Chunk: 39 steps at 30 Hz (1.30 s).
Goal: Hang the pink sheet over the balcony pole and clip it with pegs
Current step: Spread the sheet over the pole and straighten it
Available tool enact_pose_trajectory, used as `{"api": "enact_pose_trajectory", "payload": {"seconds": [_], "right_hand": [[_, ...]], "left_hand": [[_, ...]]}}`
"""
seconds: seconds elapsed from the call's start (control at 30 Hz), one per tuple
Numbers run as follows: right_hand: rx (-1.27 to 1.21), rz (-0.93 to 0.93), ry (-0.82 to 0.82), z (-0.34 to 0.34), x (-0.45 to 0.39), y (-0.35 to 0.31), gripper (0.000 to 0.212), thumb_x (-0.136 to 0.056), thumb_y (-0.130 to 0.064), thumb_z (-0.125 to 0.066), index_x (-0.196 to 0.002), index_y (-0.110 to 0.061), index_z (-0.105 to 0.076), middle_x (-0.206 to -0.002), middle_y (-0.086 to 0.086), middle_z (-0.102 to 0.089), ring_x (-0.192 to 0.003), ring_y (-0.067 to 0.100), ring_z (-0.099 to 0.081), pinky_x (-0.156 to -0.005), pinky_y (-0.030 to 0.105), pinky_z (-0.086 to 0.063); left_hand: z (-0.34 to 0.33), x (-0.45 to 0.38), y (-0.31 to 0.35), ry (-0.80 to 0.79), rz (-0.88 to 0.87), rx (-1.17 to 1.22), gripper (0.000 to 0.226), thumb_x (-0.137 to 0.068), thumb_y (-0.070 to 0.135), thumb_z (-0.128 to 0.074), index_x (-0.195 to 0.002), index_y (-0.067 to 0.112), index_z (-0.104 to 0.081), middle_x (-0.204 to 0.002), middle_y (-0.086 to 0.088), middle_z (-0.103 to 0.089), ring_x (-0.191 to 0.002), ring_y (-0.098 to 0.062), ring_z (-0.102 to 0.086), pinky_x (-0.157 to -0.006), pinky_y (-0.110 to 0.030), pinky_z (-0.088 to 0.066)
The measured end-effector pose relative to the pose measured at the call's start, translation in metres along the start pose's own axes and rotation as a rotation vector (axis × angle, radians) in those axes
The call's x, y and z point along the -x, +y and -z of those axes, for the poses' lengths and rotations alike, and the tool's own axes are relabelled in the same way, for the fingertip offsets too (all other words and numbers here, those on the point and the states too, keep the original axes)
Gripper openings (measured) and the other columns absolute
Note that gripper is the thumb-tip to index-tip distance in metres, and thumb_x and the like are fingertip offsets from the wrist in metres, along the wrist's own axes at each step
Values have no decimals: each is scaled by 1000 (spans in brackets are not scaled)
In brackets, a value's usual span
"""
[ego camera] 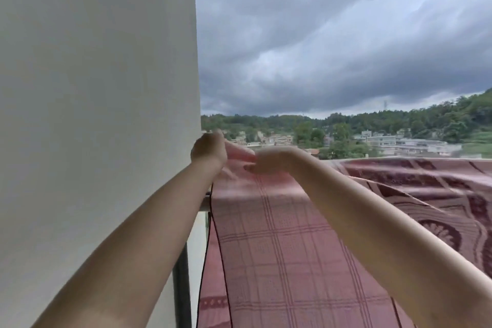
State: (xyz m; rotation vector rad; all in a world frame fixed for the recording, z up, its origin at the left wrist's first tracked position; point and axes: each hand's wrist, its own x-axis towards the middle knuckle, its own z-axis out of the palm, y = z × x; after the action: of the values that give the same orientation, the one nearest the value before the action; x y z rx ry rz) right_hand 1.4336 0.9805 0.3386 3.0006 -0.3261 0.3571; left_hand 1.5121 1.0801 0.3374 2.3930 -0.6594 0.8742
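Two bare hands reach forward: one left hand and one right hand. One pink checked sheet hangs in front of them. One second cloth, a darker patterned spread, lies to its right. One short stretch of metal pole shows. One thin black cord hangs down. One white wall stands at the left. No pegs can be counted.

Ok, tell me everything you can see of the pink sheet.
The pink sheet looks like thin woven cloth with a darker check pattern. It drapes over a rail beside the white wall and hangs down toward the camera. Both hands, left hand and right hand, pinch its top edge. A patterned maroon cloth lies at its right.
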Motion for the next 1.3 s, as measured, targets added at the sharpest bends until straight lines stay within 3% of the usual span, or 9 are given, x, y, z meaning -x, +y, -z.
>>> {"api": "enact_pose_trajectory", "payload": {"seconds": [0.07, 0.2, 0.47, 0.67, 0.77, 0.97, 1.13, 1.23, 1.3], "right_hand": [[-34, 51, -81, -13, 30, 5, 49, -95, -40, -31, -117, 0, -51, -111, 16, -62, -92, 23, -59, -81, 30, -47], [4, 156, 154, -32, 85, 32, 39, -89, -38, -49, -100, -4, -64, -100, 12, -71, -84, 20, -63, -86, 32, -51], [-179, 295, 606, -56, 99, 45, 23, -82, -18, -61, -90, 0, -72, -87, 15, -75, -78, 26, -71, -77, 39, -58], [226, 307, 738, -59, 99, 34, 13, -61, -7, -80, -56, -5, -69, -55, 4, -64, -64, 24, -60, -57, 32, -56], [296, 300, 712, -55, 100, 29, 22, -56, 1, -81, -49, -3, -61, -54, 4, -59, -57, 22, -58, -49, 25, -50], [326, 247, 503, -53, 102, 28, 16, -93, -3, -39, -102, 0, -51, -60, -2, -43, -63, 18, -47, -47, 20, -33], [119, -35, 647, -22, 71, 28, 22, -92, -2, -36, -112, 1, -42, -64, 7, -50, -70, 27, -53, -58, 30, -34], [-141, -183, 717, 19, 31, 29, 25, -88, 2, -35, -111, 4, -44, -103, 28, -61, -98, 40, -58, -67, 34, -38], [-220, -222, 584, 29, 6, 39, 30, -89, 0, -33, -119, 3, -40, -118, 28, -55, -107, 39, -54, -75, 34, -40]], "left_hand": [[-20, 8, -4, -150, -21, -122, 25, -85, -8, -41, -102, -4, -58, -112, -23, -62, -104, -36, -59, -86, -38, -49], [-38, 12, -19, -416, -12, -182, 26, -83, 2, -50, -105, -1, -62, -114, -18, -63, -103, -30, -60, -84, -33, -49], [2, 116, -19, 235, -288, 134, 21, -86, 18, -57, -84, -2, -63, -83, -21, -67, -78, -36, -62, -62, -30, -37], [-25, 170, -30, -199, 48, 395, 30, -89, 29, -53, -106, 5, -58, -102, -5, -65, -97, -25, -61, -76, -29, -45], [-33, 170, -28, -185, 137, 487, 20, -88, 20, -54, -104, 8, -54, -101, -6, -64, -90, -22, -59, -67, -25, -42], [-37, 169, -41, -193, 118, 485, 24, -92, 17, -48, -87, 1, -65, -79, -15, -67, -79, -33, -63, -71, -36, -51], [3, 118, -41, -36, 106, 703, 34, -90, 7, -51, -57, 15, -56, -43, 2, -62, -30, -6, -51, -33, -16, -40], [33, 43, -15, 95, 143, 866, 25, -90, 1, -49, -68, -2, -60, -82, -23, -62, -52, -20, -69, -50, -27, -57], [36, 6, 6, 215, 79, 533, 19, -88, 0, -48, -95, -11, -61, -99, -30, -63, -93, -37, -65, -79, -37, -50]]}}
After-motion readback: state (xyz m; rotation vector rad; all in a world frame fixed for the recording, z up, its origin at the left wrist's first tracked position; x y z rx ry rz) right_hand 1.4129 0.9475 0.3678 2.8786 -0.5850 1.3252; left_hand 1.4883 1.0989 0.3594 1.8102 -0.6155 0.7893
